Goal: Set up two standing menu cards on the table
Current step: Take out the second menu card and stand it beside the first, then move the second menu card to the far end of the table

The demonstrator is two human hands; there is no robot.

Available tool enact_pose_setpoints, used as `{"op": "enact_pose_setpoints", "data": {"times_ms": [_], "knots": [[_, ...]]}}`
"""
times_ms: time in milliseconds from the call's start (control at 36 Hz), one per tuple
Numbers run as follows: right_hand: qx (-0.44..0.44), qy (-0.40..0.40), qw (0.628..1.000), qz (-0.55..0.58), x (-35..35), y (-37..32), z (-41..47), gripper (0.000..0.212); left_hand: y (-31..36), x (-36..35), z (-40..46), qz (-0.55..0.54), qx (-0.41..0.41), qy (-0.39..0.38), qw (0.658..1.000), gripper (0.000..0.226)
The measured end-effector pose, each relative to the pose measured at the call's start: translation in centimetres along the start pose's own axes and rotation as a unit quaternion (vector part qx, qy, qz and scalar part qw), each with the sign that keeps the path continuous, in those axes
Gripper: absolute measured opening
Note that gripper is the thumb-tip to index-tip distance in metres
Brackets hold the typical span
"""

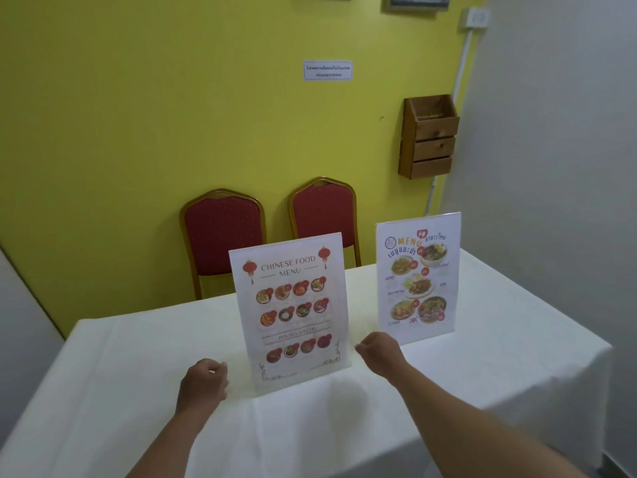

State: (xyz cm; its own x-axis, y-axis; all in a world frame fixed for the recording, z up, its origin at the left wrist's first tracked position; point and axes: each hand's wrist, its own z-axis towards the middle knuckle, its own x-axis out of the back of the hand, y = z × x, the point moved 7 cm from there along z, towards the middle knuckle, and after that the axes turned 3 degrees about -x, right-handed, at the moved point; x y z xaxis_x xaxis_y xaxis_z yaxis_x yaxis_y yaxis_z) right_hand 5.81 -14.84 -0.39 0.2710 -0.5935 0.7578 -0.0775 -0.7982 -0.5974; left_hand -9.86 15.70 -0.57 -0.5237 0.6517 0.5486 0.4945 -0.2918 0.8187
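Two menu cards in clear stands are upright on the white-clothed table (138, 357). The Chinese food menu card (291, 312) stands near the middle, facing me. The Thai menu card (418, 276) stands farther back and to the right. My left hand (205, 379) hovers just left of the Chinese card's lower edge, fingers curled, holding nothing. My right hand (377, 353) is just right of that card's base, fingers curled in, not touching it. A small gap separates each hand from the card.
Two red padded chairs (224, 236) (324, 212) stand against the yellow wall behind the table. A wooden wall box (429, 138) hangs at the right. The table's right edge drops off near the white wall.
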Motion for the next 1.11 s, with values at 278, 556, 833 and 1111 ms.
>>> {"op": "enact_pose_setpoints", "data": {"times_ms": [278, 556, 833, 1111], "knots": [[0.053, -0.019, 0.998, 0.011, 0.3, 0.4, -0.9, 0.031, 0.6, 1.5, -2.8, -0.028, 0.012, 0.017, 0.999, 0.023], [0.095, -0.026, 0.995, 0.028, 4.1, -0.9, -1.4, 0.041, 3.5, 1.6, -4.8, -0.043, 0.010, 0.073, 0.996, 0.027], [0.112, -0.091, 0.990, 0.008, 4.3, -3.3, 1.0, 0.063, 7.7, -0.7, -4.6, -0.077, 0.033, 0.039, 0.996, 0.058], [0.134, -0.112, 0.984, 0.038, 1.4, -4.3, 2.8, 0.037, 7.2, -3.6, -2.7, -0.082, 0.043, 0.040, 0.995, 0.038]]}}
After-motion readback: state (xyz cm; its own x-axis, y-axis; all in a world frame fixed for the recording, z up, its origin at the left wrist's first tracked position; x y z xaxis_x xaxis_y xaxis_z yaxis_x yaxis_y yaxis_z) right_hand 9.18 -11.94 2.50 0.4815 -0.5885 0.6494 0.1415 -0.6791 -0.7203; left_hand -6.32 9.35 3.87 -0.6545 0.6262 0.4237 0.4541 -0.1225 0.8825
